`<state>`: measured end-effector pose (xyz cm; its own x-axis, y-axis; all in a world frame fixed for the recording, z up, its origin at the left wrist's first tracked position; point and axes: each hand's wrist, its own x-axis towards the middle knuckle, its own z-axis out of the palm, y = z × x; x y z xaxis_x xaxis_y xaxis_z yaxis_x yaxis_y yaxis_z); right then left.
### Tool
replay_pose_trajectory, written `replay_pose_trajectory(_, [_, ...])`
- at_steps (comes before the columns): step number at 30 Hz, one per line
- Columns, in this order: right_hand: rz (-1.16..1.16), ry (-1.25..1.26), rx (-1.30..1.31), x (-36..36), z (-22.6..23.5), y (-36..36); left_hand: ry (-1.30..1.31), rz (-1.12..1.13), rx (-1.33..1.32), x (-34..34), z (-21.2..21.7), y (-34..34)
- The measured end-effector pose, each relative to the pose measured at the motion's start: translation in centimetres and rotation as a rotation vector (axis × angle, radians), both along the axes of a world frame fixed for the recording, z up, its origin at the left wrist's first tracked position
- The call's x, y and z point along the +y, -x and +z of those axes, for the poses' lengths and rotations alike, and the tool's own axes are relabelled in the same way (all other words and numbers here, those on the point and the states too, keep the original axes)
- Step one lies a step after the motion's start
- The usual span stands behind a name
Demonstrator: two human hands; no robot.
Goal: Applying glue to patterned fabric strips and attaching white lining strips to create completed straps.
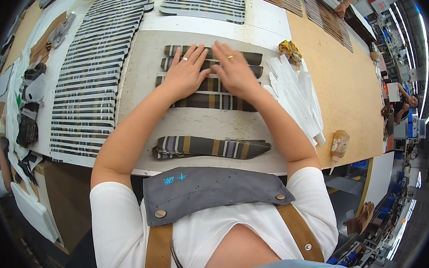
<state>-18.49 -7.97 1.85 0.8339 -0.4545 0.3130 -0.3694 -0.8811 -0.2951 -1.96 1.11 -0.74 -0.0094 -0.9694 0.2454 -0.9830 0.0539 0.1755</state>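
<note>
Both bare hands, the left hand point(184, 76) and the right hand point(236, 72), lie palm down on a row of dark plaid fabric strips point(211, 86), thumbs near each other. The fingers are slightly spread; no pinch shows, though the undersides are hidden and the right hand is a little blurred. The strips lie crosswise, one beyond another, on a flat grey board point(139, 65) at the middle of the tabletop's near edge.

Smoothing them well seems to call for light, even pressure outward from the middle, so the cloth does not skew; their left ends look staggered, so each might be squared separately.

Nearer the tabletop's near edge lies a folded-looking stack of plaid fabric pieces point(210, 147), with a band of board between it and the strips where the wrists can pass. Toward the right edge, a loose pile of white strips point(298, 97) sits just beside the right forearm and could be brushed; an amber plastic bottle point(340, 144) stands near the near right corner. Toward the left edge, a long striped array point(84, 88) limits leftward sweeps.
</note>
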Motion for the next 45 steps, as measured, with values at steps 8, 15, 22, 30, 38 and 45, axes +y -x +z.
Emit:
replay_pose_trajectory(8, [-0.151, -0.019, 0.171, -1.0, -2.8, 2.6, -0.182, 0.166, -0.048, 1.9, 0.0, -2.3])
replay_pose_trajectory(15, [-0.350, -0.036, 0.174, -2.4, -2.4, 6.6, -0.209, 0.282, -0.058, 2.7, 0.1, -2.7])
replay_pose_trajectory(22, [-0.264, -0.418, -0.295, -2.4, 2.8, 9.8, -0.052, 0.227, 0.668, 2.3, 1.1, -5.1])
replay_pose_trajectory(30, [-1.149, 0.110, 0.136, -0.2, 7.2, 29.5, 0.039, 0.265, 0.394, 4.5, 3.2, -4.3])
replay_pose_trajectory(38, [-1.407, -0.220, 0.346, 3.9, 4.9, 39.3, 0.020, 0.295, 0.174, 4.5, 1.5, -3.0])
replay_pose_trajectory(45, [-1.334, -0.975, -0.477, 0.9, 3.8, 43.9, 0.013, 0.280, 0.134, 4.5, 1.0, -2.7])
